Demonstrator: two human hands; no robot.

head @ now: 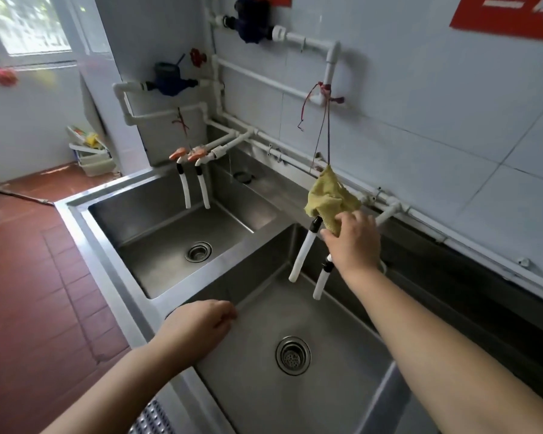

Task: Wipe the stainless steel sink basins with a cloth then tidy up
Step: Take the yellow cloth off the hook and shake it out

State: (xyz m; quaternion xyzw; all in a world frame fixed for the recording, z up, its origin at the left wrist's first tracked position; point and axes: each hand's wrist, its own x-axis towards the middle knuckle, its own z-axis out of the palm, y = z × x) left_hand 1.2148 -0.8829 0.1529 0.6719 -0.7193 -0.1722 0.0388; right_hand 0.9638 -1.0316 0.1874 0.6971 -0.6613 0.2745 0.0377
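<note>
Yellow knitted cloth [329, 195] on string, pinched by right hand [353, 242] | white spout tubes [301, 255] beneath | left hand [198, 327] curled loosely, empty, on steel sink rim [113, 255]

two bare forearms, no sleeves; left hand [198, 328], right hand [353, 238].

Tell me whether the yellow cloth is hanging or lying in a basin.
Hanging. The yellow cloth dangles bunched from a string tied to the wall pipe; the right hand grips its lower edge.
</note>
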